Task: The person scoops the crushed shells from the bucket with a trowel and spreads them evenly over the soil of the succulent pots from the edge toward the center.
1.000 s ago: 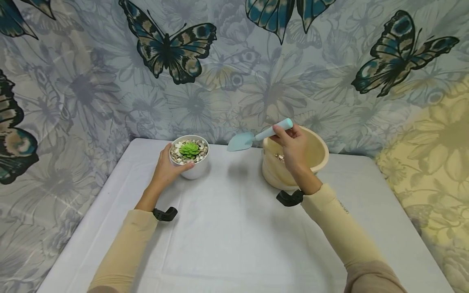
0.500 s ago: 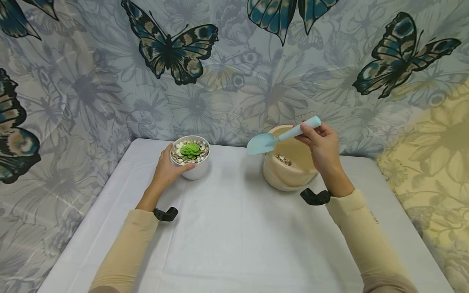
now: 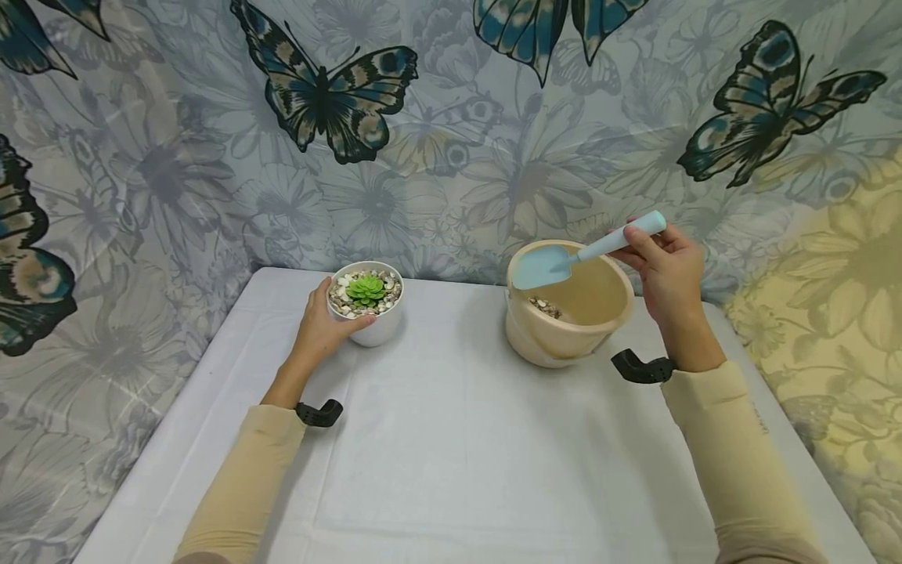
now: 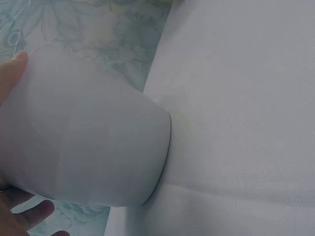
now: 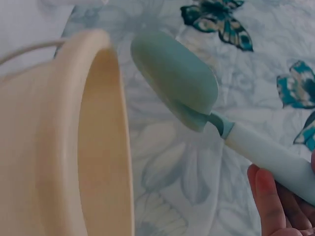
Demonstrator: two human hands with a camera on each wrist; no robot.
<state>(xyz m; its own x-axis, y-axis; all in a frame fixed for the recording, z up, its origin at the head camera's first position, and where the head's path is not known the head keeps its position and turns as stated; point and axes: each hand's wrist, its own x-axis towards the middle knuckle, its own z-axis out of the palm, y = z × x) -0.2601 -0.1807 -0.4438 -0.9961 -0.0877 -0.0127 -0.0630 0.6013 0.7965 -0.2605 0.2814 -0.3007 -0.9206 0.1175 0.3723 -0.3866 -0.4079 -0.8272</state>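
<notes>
My left hand (image 3: pixel 320 325) holds a white flowerpot (image 3: pixel 377 332) by its sides, thumb at the front of the rim. In the pot, a green succulent (image 3: pixel 366 289) sits among small pale pebbles (image 3: pixel 343 300). My right hand (image 3: pixel 669 270) grips the handle of a light blue hand trowel (image 3: pixel 543 267), whose blade is over the cream bucket (image 3: pixel 557 345). In the right wrist view the trowel blade (image 5: pixel 172 73) is beside the bucket's rim (image 5: pixel 93 44). A small heap of pebbles (image 3: pixel 546 307) lies inside the bucket.
A white cloth covers the table (image 3: pixel 423 454). Behind its far edge hangs a floral backdrop (image 3: pixel 451 172) with butterflies, close behind the pot and bucket. The bucket's thin handle (image 5: pixel 29 50) lies against its outer side.
My right hand has moved to the right with the trowel, from between the pot and bucket to over the bucket. My left hand and the pot have stayed in place.
</notes>
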